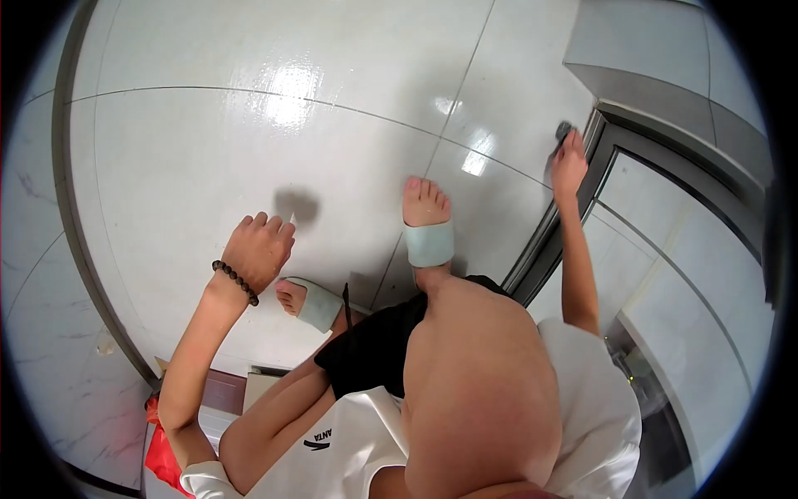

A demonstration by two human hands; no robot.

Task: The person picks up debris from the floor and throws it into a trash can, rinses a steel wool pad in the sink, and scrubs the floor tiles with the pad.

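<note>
My left hand [259, 247], with a dark beaded bracelet [235, 283] at the wrist, hovers over the white tiled floor [208, 150]. Its fingers are curled, and a small whitish tip [293, 219] shows beside them; the rest of whatever it holds is hidden. Out to the right, my right hand [569, 166] is closed on a small dark, rounded object [564, 130]. That object is down by the floor, close to the dark metal door frame [592, 137], and is too small to identify.
My feet, in pale slippers [429, 243], stand on wet-looking, shiny tiles. A grey-white step or panel [648, 41] is at the upper right. A dark strip [62, 125] edges the marbled wall [33, 274] on the left. Red plastic [164, 453] lies at lower left.
</note>
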